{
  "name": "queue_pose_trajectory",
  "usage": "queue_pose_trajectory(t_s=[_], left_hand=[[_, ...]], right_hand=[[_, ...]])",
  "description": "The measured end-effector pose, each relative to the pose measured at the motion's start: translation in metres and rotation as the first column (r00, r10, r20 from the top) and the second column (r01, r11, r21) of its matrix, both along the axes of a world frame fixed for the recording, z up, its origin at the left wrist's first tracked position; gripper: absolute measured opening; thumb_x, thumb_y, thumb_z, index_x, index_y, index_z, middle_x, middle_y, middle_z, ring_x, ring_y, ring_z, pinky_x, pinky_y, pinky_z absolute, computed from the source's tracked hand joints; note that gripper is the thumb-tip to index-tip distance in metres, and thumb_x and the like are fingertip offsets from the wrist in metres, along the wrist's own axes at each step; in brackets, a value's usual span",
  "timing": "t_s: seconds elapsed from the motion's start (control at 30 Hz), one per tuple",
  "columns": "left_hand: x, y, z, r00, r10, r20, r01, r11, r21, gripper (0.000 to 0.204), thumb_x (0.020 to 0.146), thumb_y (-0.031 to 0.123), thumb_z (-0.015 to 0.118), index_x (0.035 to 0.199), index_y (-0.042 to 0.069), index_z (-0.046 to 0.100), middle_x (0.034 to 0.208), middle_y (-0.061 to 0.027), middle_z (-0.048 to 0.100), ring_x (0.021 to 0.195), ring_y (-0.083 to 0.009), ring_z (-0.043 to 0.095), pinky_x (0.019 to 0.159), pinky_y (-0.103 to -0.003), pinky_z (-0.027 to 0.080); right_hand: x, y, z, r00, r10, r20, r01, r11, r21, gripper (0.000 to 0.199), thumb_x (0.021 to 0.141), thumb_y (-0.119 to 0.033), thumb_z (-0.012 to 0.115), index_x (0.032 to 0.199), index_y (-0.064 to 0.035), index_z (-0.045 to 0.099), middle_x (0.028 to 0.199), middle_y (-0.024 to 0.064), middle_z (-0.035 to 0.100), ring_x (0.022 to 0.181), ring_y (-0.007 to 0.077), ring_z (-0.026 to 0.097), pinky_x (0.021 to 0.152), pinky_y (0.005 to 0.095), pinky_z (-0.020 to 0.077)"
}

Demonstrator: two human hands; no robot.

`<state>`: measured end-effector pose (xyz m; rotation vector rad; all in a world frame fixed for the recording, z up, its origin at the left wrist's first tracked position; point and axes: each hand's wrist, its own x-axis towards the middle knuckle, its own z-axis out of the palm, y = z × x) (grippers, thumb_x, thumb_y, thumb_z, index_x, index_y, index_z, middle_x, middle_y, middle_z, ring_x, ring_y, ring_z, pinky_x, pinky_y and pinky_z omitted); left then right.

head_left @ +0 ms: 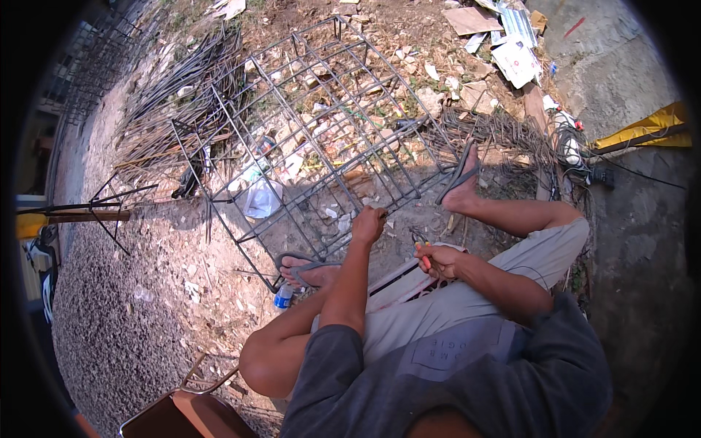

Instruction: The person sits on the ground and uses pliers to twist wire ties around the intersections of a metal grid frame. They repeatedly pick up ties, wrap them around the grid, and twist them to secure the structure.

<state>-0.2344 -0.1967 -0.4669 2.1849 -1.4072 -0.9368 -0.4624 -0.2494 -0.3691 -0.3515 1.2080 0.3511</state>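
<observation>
A rebar cage [326,136] of dark steel bars lies tilted across the ground in front of me, between my two feet in flip-flops. My left hand [367,225] is closed, its fingertips pinched at the cage's near bar. Whatever is between those fingers is too small to make out. To the right and a little nearer, my right hand [438,261] grips pliers [423,255] with red-orange handles. The jaws point up toward the cage and stand apart from its bars. A pale slatted piece [398,287] lies beneath my right forearm, partly hidden by my trousers.
Loose steel rods [186,95] are piled at far left. Tangled wire and thin rods [489,131] lie by my right foot. A blue-labelled bottle [283,296] is beside my left foot. A brown chair [175,412] stands at lower left; yellow sheeting [646,128] lies at right.
</observation>
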Motion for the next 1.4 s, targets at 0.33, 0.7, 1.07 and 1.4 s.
queue_pose_trajectory(t_s=[0.33, 0.7, 1.07, 1.4], left_hand=[[0.006, 0.003, -0.014, 0.999, -0.019, 0.039, 0.019, 1.0, -0.007, 0.026, 0.09, 0.025, 0.062, 0.114, 0.025, 0.073, 0.106, -0.013, 0.065, 0.101, -0.0315, 0.064, 0.086, -0.044, 0.053], [0.002, 0.0, 0.0, 0.998, -0.036, 0.048, 0.036, 0.999, -0.007, 0.027, 0.089, 0.024, 0.061, 0.113, 0.025, 0.074, 0.101, -0.0156, 0.064, 0.095, -0.0348, 0.065, 0.083, -0.045, 0.053], [0.001, -0.003, -0.003, 0.998, -0.054, 0.034, 0.054, 0.999, 0.007, 0.027, 0.09, 0.023, 0.06, 0.113, 0.024, 0.074, 0.101, -0.0168, 0.064, 0.097, -0.035, 0.064, 0.084, -0.045, 0.053], [0.009, -0.003, -0.009, 0.994, -0.108, 0.033, 0.109, 0.994, -0.019, 0.026, 0.09, 0.024, 0.06, 0.113, 0.024, 0.073, 0.099, -0.0164, 0.064, 0.095, -0.0347, 0.064, 0.083, -0.046, 0.053]], right_hand=[[0.061, 0.007, 0.006, 0.945, -0.286, 0.16, 0.29, 0.957, -0.007, 0.034, 0.095, -0.025, 0.064, 0.067, -0.0139, 0.049, 0.058, -0.0012, 0.049, 0.048, 0.0061, 0.044, 0.036, 0.0167, 0.0276], [0.084, 0.032, 0.011, 0.875, -0.475, 0.089, 0.48, 0.875, -0.054, 0.032, 0.095, -0.026, 0.062, 0.067, -0.0128, 0.052, 0.061, 0.002, 0.055, 0.046, 0.0064, 0.043, 0.037, 0.0193, 0.0294], [0.087, 0.018, 0.006, 0.853, -0.513, 0.098, 0.517, 0.856, -0.016, 0.036, 0.094, -0.025, 0.062, 0.062, -0.0144, 0.05, 0.059, -0.0005, 0.052, 0.051, 0.0068, 0.048, 0.039, 0.0199, 0.0283], [0.07, 0.011, -0.001, 0.891, -0.403, 0.21, 0.402, 0.914, 0.049, 0.033, 0.092, -0.026, 0.066, 0.066, -0.0139, 0.05, 0.061, -0.0021, 0.052, 0.053, 0.0096, 0.051, 0.038, 0.0187, 0.0274]])
